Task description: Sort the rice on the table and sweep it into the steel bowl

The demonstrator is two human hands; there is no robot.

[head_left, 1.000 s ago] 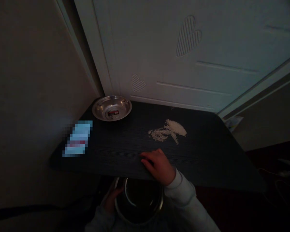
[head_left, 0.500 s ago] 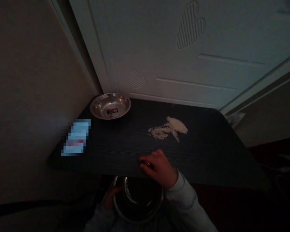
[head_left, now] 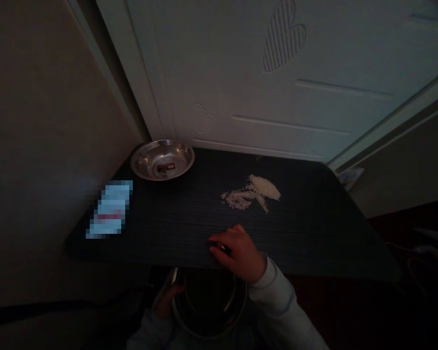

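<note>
My right hand (head_left: 237,250) rests on the near edge of the dark table (head_left: 314,243), fingers curled down against the surface; nothing in it can be made out. My left hand (head_left: 166,301) grips the rim of a dark metal bowl (head_left: 209,306) held below the table edge, right under the right hand. A small heap of white grains (head_left: 253,193) lies on the table beyond the right hand, apart from it.
A shallow steel dish (head_left: 162,159) sits at the table's far left corner. A pale blurred packet (head_left: 109,209) lies on the left side. A white door (head_left: 277,73) with heart patterns stands behind the table; a wall on the left.
The view shifted slightly. My right hand stayed at the table edge with only small finger movement; the bowl stays beneath it.
</note>
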